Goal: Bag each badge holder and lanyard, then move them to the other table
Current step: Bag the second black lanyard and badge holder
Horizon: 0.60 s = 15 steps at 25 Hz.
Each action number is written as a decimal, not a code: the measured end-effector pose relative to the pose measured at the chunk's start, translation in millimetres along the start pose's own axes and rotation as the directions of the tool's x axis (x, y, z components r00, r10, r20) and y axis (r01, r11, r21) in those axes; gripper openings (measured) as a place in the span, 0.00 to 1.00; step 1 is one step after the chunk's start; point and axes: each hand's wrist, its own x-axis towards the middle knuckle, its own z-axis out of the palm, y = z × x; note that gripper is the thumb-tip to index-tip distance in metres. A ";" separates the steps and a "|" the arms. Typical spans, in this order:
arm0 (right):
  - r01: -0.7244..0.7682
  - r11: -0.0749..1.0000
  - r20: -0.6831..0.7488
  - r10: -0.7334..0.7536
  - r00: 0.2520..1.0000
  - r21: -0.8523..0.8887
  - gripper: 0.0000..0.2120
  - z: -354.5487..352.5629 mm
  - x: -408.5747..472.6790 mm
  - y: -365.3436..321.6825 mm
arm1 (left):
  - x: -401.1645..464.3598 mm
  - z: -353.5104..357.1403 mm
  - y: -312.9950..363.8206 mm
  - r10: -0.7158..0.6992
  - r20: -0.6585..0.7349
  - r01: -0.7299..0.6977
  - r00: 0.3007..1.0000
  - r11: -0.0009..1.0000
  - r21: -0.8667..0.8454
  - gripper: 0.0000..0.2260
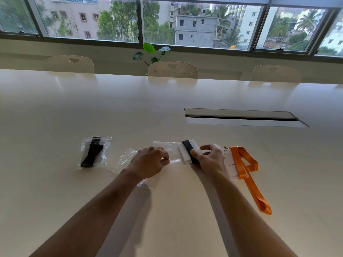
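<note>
- Room: we work at a broad, glossy cream table (167, 101) below windows (185, 21).
- Orange lanyard (246, 175): limp and light, lying unbagged at right.
- Clear bag (167, 151): thin and slippery; our left hand (148, 162) pinches what seems its mouth.
- Badge holder (187, 153), black band wrapped: stiff, light; our right hand (209, 158) grips its near end, beside the bag.

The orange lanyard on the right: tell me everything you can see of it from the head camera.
The orange lanyard is a flat, satiny ribbon, unbagged, lying slack on the pale table to the right of the right hand. Its far end has a small metal clip by a white badge holder, which it partly overlaps. The strap doubles into a loop there, then runs toward the camera and ends in a folded tip. Neither hand touches it.
</note>
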 end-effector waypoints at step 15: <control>0.347 0.876 -0.144 -0.412 0.900 -0.336 0.19 17.7 -7.1 -21.1 | 9.8 -15.9 3.1 -0.275 -0.385 0.213 0.881 0.957 -0.198 0.08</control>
